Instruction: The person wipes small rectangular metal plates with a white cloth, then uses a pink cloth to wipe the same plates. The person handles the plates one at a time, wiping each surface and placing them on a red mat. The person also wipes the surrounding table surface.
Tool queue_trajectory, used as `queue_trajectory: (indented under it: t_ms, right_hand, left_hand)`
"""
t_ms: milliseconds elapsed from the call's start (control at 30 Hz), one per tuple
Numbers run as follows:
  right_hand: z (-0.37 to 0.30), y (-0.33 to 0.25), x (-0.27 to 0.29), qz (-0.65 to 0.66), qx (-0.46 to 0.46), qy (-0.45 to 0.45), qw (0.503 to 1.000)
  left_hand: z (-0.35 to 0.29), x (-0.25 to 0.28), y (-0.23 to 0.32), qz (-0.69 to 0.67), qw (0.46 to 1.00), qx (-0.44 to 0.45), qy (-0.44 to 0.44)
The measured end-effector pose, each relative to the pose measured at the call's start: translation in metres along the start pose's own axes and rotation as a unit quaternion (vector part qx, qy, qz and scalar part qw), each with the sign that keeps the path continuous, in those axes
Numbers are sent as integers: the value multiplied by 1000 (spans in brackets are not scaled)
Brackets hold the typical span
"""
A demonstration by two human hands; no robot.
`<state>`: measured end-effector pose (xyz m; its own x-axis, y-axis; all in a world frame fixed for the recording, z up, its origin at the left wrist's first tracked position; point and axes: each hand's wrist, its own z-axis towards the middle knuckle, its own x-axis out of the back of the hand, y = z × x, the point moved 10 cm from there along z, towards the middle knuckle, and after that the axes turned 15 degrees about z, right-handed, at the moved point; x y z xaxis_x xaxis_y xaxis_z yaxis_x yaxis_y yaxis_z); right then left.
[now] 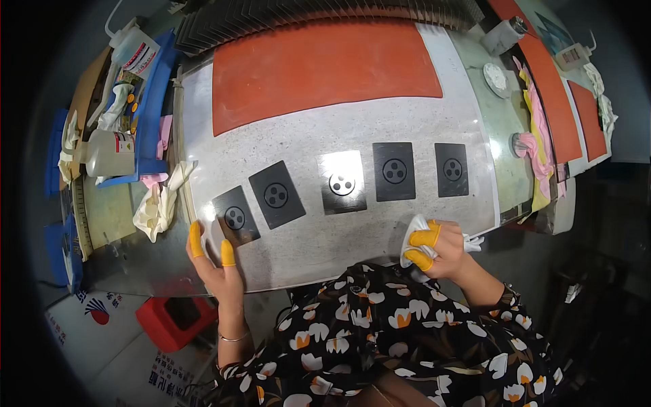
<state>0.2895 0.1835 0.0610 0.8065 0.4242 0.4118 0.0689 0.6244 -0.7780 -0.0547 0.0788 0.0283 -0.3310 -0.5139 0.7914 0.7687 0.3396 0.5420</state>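
Several dark rectangular plates, each with a ring around three dots, lie in a row on the grey-white work surface (325, 247). The leftmost plate (242, 227) is tilted, with my left hand (215, 268) at its lower left corner. That hand's fingers are spread and wear yellow finger cots; whether they touch the plate, I cannot tell. My right hand (444, 247), also in yellow finger cots, grips a bunched white cloth (411, 237) near the front edge. The middle plate (342, 186) shines under the light, and the rightmost plate (451, 169) lies beyond my right hand.
An orange-red mat (325, 74) covers the back, before a dark slotted rack (271, 27). At left are a blue tray (150, 136), plastic bottles (108, 152) and a crumpled white glove (157, 210). Pink cloth (539, 159), a white dish (497, 79) and a canister (504, 36) are at right.
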Motion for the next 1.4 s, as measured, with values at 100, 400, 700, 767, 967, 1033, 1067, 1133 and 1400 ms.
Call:
queue_trajectory:
  t_ms: [100,400,700,767,967,1033,1067,1133,1400]
  right_hand:
    - [-12,4,39,-3,7,19,1000]
    - [-48,12,116,-67,-9,125,990]
    - [-63,32,140,-57,-55,172,982]
    - [-64,32,144,-37,-45,191,980]
    - [-84,32,156,-4,-47,292,955]
    - [-90,37,158,27,-62,317,946]
    - [-91,37,158,40,-62,317,945]
    - [-92,38,160,58,-61,318,944]
    - [-92,41,167,77,-35,313,946]
  left_hand:
    - [8,-39,97,68,982,-157,-82]
    - [18,-136,206,128,876,-351,-304]
    - [9,-145,211,160,877,-319,-320]
    - [8,-139,214,154,882,-329,-300]
    - [5,-144,213,179,876,-319,-313]
    - [5,-141,214,186,874,-324,-311]
    - [3,-138,220,201,865,-346,-302]
    - [4,-137,223,201,865,-347,-301]
    - [4,-143,212,199,885,-296,-301]
